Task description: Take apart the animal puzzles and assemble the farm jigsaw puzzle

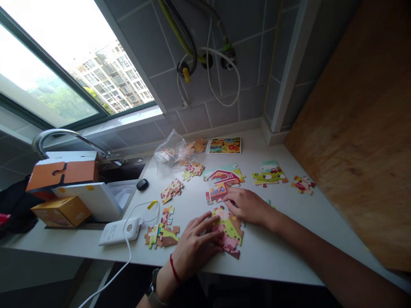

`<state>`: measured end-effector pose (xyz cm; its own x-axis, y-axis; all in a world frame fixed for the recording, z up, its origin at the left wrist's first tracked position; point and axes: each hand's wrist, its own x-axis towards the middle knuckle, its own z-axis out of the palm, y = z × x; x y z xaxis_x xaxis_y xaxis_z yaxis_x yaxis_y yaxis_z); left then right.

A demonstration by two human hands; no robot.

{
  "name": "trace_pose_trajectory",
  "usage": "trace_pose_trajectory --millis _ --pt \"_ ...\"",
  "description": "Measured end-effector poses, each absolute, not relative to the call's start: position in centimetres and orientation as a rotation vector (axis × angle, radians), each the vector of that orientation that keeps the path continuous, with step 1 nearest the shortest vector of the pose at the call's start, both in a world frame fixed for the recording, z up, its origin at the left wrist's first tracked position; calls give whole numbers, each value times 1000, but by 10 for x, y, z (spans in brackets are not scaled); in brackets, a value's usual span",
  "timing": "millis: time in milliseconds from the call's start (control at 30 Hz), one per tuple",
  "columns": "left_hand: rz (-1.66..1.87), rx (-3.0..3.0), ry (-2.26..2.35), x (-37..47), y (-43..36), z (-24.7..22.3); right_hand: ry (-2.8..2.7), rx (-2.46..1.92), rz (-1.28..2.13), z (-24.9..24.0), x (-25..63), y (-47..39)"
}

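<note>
My left hand point(196, 237) lies with fingers spread over the left edge of a joined pink and green jigsaw section point(231, 229) showing pigs. My right hand point(249, 206) is just above that section, its thumb and fingers closed at the right end of an orange and purple jigsaw section point(218, 192); the fingertips partly hide what they grip, which looks like a puzzle piece. Directly behind is a red barn jigsaw section point(224, 174). A sheep and tractor section point(269, 174) lies farther right. Part of a small green-blue piece shows behind my right wrist.
Loose puzzle pieces lie at left point(172, 191) and right point(303, 185). A clear plastic bag point(171, 149) of pieces and a picture card point(224, 145) are at the back. A white power bank point(119, 232) with a cable, a black oval object point(142, 184) and boxes point(62, 211) stand left.
</note>
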<state>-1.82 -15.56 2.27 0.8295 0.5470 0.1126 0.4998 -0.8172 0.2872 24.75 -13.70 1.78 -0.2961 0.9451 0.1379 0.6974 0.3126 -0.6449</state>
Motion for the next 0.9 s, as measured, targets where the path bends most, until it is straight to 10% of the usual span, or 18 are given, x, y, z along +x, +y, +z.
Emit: trace_pose_trajectory --millis 500,900 --pt "559 2732 949 -5 -163 17 -1831 -1489 1037 19 232 -133" --pt "522 2657 1155 -5 -160 10 -1977 -1576 632 17 223 -135"
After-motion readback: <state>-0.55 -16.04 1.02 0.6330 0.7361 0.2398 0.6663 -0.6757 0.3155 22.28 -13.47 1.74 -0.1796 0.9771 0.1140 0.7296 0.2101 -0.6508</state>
